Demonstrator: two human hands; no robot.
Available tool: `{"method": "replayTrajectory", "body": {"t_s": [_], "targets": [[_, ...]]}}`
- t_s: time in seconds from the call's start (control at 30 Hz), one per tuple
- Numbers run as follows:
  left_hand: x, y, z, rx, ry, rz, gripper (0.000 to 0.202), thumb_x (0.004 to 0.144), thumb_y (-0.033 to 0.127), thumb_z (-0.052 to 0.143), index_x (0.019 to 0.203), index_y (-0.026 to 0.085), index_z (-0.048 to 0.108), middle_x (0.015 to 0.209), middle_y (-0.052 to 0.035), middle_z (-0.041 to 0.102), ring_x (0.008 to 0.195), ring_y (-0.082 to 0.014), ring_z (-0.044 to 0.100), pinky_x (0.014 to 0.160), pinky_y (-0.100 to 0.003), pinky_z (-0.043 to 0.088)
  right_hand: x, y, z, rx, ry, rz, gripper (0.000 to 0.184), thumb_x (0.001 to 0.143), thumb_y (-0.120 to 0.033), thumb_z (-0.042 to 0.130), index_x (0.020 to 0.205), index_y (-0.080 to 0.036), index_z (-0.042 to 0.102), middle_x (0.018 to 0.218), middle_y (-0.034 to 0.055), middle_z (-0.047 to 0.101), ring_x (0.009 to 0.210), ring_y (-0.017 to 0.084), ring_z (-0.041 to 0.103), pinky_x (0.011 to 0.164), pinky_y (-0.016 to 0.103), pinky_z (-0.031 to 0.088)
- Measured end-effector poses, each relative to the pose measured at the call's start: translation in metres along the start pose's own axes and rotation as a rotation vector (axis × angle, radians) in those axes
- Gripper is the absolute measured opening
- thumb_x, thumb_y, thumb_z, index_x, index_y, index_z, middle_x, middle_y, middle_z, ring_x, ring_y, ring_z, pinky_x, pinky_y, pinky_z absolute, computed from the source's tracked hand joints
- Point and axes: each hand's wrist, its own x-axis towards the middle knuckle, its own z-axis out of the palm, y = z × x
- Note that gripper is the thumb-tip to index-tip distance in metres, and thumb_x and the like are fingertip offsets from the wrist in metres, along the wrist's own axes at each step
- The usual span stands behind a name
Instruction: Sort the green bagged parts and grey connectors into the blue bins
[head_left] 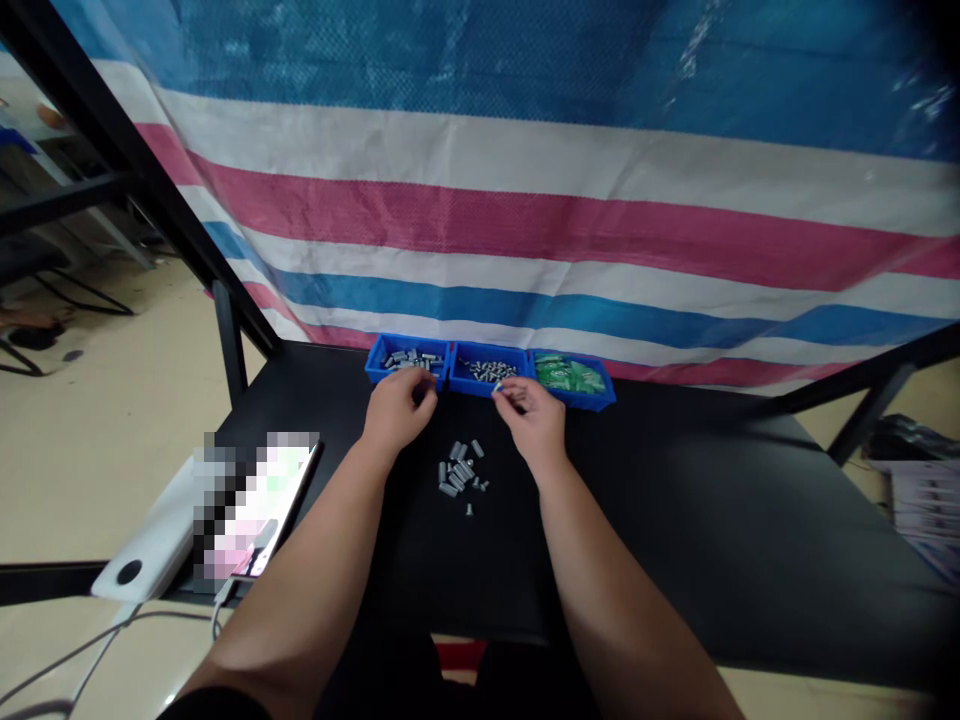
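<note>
My left hand [399,408] is closed, its thumb and fingers curled together at the front edge of the left blue bin [371,368], which holds grey metal cylinders [409,357]. Whatever its fingertips may grip is hidden. My right hand [536,420] pinches a small shiny piece [497,387], apparently a screw, in front of the middle blue bin [466,386] of small screws [491,370]. Between my forearms, a loose pile of grey metal cylinders [457,475] lies on the black table [465,570]. A few small screws lie beside it, one of them [469,510] nearer to me.
A third blue bin [592,401] at the right holds green packets [566,373]. On the left lie a lit phone or tablet [281,500] with a cable [223,595] and a white device [146,550]. A striped sheet [525,220] hangs behind the table.
</note>
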Motion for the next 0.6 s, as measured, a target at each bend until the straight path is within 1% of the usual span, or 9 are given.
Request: {"method": "replayTrajectory", "body": {"t_s": [0.07,0.13,0.2,0.27,0.3,0.37,0.43,0.5,0.6], "targets": [[-0.001,0.001,0.002,-0.016,-0.084,0.013,0.018,0.088,0.024,0.059,0.1,0.024,0.072,0.089,-0.003,0.074,0.083,-0.0205,0.068,0.076,-0.032,0.05,0.006,0.006,0.008,0.022,0.111,0.055,0.037,0.087,-0.042,0.069,0.116,-0.019,0.07,0.101,0.0108,0.076,0.089,0.022,0.074,0.087,0.037,0.061],[-0.001,0.002,0.003,-0.02,-0.15,0.022,0.018,0.088,0.023,0.058,0.099,0.024,0.073,0.088,-0.0028,0.075,0.081,-0.0203,0.068,0.074,-0.032,0.049,0.008,0.005,0.009,-0.024,0.091,0.05,0.038,0.086,-0.04,0.069,0.117,-0.018,0.07,0.099,0.0108,0.076,0.083,0.021,0.072,0.082,0.036,0.061],[-0.002,0.003,0.002,-0.02,-0.2,0.018,0.018,0.087,0.021,0.058,0.097,0.024,0.073,0.088,-0.0026,0.075,0.079,-0.0197,0.067,0.073,-0.031,0.048,0.003,-0.004,0.003,-0.136,0.03,-0.041,0.027,0.088,-0.038,0.067,0.106,-0.018,0.074,0.089,0.0082,0.073,0.074,0.018,0.066,0.075,0.033,0.058],[-0.001,0.003,0.001,-0.015,-0.246,0.014,0.019,0.086,0.021,0.059,0.097,0.024,0.073,0.088,-0.002,0.075,0.077,-0.0192,0.067,0.072,-0.03,0.047,-0.005,-0.017,-0.008,-0.225,-0.09,-0.134,0.019,0.09,-0.036,0.065,0.093,-0.02,0.075,0.08,0.005,0.067,0.067,0.016,0.058,0.069,0.031,0.053],[-0.001,0.003,0.001,-0.011,-0.265,0.011,0.019,0.085,0.021,0.059,0.097,0.025,0.074,0.087,-0.0016,0.075,0.077,-0.0191,0.067,0.071,-0.03,0.046,-0.009,-0.024,-0.014,-0.232,-0.198,-0.142,0.017,0.09,-0.035,0.066,0.09,-0.021,0.075,0.076,0.0033,0.064,0.064,0.015,0.055,0.065,0.029,0.05],[-0.001,0.002,0.0,-0.002,-0.29,0.003,0.02,0.085,0.021,0.06,0.099,0.025,0.074,0.087,-0.0014,0.075,0.076,-0.0192,0.067,0.07,-0.03,0.046,-0.018,-0.033,-0.022,-0.213,-0.483,-0.071,0.016,0.088,-0.036,0.071,0.092,-0.021,0.075,0.07,-0.0001,0.062,0.058,0.013,0.052,0.058,0.026,0.045],[-0.001,0.001,0.0,0.001,-0.302,-0.005,0.021,0.085,0.022,0.06,0.099,0.025,0.075,0.088,-0.0018,0.076,0.078,-0.0195,0.068,0.07,-0.03,0.045,-0.024,-0.037,-0.024,-0.241,-0.688,0.027,0.014,0.086,-0.034,0.075,0.093,-0.022,0.076,0.068,-0.0016,0.065,0.056,0.012,0.054,0.056,0.025,0.042],[-0.001,0.001,0.001,0.003,-0.3,-0.011,0.021,0.086,0.022,0.059,0.099,0.025,0.075,0.089,-0.0023,0.076,0.079,-0.0197,0.068,0.07,-0.03,0.046,-0.028,-0.037,-0.021,-0.307,-0.759,0.083,0.009,0.085,-0.029,0.074,0.09,-0.022,0.077,0.069,-0.0015,0.069,0.058,0.012,0.058,0.058,0.024,0.042],[-0.001,0.0,0.001,0.004,-0.309,-0.02,0.02,0.087,0.023,0.059,0.099,0.025,0.075,0.087,-0.0023,0.076,0.077,-0.0198,0.068,0.069,-0.03,0.045,-0.032,-0.035,-0.014,-0.333,-0.768,0.103,0.006,0.084,-0.02,0.07,0.082,-0.021,0.076,0.067,-0.0012,0.07,0.059,0.012,0.062,0.059,0.024,0.044]]}}
